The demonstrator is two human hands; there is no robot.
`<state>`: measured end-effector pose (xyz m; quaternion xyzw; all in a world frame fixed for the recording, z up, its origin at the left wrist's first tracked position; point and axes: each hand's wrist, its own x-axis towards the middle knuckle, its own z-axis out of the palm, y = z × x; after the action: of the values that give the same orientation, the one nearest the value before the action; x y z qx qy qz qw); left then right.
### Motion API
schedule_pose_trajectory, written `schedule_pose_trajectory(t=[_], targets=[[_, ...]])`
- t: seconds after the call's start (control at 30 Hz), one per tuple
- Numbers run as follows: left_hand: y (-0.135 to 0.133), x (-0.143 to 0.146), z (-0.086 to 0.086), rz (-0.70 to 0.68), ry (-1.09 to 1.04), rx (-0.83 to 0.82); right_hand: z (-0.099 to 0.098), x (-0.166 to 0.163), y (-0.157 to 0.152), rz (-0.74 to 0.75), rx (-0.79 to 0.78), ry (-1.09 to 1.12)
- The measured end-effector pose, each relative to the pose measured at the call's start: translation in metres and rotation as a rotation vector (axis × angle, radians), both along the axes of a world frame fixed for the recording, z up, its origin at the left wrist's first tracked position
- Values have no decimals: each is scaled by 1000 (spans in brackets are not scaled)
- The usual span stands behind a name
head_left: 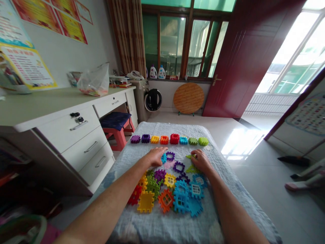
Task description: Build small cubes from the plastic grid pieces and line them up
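Note:
My left hand [155, 157] is closed around a small blue interlocking block [164, 158], whose far side is partly hidden by the fingers. Right beside that block lies a purple square frame piece [170, 156]. Over on the other side, my right hand [200, 160] pinches a lime green piece [188, 156], partly covered by the fingertips. Another lime green piece [192, 169] lies under that hand. Between the hands rests a second purple frame piece [179, 166]. Nearer to me is a loose pile with a yellow panel [146, 202], an orange window panel [166, 200] and several blue panels [181, 195].
A row of assembled coloured cubes, including a red cube [174, 138], stands along the far part of the cloth-covered table [175, 127]. To the left are a white desk [73, 142] and a red stool [119, 135]. A round wooden tabletop [189, 98] leans against the far wall.

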<state>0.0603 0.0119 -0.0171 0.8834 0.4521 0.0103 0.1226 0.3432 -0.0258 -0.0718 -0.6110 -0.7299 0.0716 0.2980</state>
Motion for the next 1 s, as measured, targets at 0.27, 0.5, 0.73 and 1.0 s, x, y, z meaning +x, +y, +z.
schedule_pose_trajectory(t=[0.27,0.5,0.73,1.0], targets=[[-4,11,4,-93,-65,-19,6,-5,-3,-44,34,-8],[2,11,4,-22,-20,-21,15,-17,-8,-9,57,-53],[-8,25,4,-161,-79,-45,20,-27,-12,31,2,-71],[3,20,-10,-138,-216,-45,30,-62,-17,174,-94,-147]])
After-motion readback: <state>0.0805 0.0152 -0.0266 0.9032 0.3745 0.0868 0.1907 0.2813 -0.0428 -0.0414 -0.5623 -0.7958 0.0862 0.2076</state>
